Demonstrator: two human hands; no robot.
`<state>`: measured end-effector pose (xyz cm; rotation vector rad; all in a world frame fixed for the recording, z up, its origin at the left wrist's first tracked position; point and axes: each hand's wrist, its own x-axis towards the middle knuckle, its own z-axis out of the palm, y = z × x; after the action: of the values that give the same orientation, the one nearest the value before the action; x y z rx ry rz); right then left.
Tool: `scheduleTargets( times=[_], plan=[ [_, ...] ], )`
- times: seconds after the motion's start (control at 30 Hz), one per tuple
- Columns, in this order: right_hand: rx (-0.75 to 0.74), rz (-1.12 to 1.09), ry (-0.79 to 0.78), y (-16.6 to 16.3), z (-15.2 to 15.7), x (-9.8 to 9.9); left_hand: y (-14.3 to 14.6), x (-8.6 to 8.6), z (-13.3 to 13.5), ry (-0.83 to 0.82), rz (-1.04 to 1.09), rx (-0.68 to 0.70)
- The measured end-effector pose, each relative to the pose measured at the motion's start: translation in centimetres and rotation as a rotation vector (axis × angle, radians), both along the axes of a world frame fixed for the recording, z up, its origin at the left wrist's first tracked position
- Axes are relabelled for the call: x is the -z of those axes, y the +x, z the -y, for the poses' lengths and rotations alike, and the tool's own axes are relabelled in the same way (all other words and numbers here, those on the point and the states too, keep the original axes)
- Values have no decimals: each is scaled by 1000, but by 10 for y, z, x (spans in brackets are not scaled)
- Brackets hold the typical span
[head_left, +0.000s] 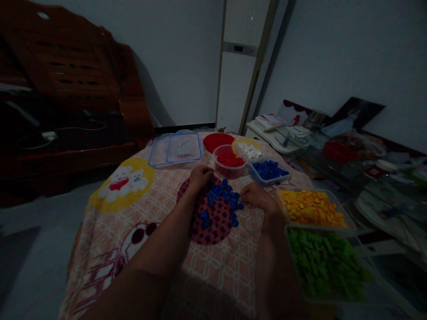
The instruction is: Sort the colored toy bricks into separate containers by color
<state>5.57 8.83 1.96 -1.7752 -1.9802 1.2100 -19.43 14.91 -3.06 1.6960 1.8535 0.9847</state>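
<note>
Notably, blue blocks lie loose on and beside the dark patch, near the left hand and right hand, fingers curled, grip indeterminable; a careless sweep could scatter them.

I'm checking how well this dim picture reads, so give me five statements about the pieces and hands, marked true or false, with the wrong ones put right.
1. Some blue pieces lie loose on the dark round patch. True.
2. All the blue pieces are on that patch. False: more lie in a rectangular container beyond the hands.
3. The left hand and the right hand are both near the loose blue pieces. True.
4. The green pieces lie nearer the person than the yellow pieces. True.
5. The right hand is down in the green pieces. False: it is beside the loose blue ones.
</note>
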Motion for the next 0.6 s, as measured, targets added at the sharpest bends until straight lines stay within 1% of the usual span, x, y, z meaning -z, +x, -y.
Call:
scheduleTargets(
  times=[0.1,0.2,0.27,0.33,0.4,0.43,0.47,0.5,0.6],
  plan=[
    [55,-56,46,1,-2,2,0,0,-1,-6,-8,-13],
    [205,-180,142,2,-7,3,1,-1,-1,-6,-2,-6],
    [382,-325,247,2,-12,3,1,-2,0,-4,3,-3],
    [627,-497,406,5,-17,3,1,-3,1,-6,10,-2],
    [820,-629,572,9,-21,4,2,-5,3,-11,14,-3],
    [868,-665,634,11,-23,4,2,-6,3,-13,12,-3],
    [882,-683,670,13,-24,5,2,-7,4,-13,7,-3],
    [881,-685,682,15,-25,6,2,-7,4,-13,2,-7],
    [860,-617,649,18,-26,10,2,-7,4,-14,0,-14]
  ],
)
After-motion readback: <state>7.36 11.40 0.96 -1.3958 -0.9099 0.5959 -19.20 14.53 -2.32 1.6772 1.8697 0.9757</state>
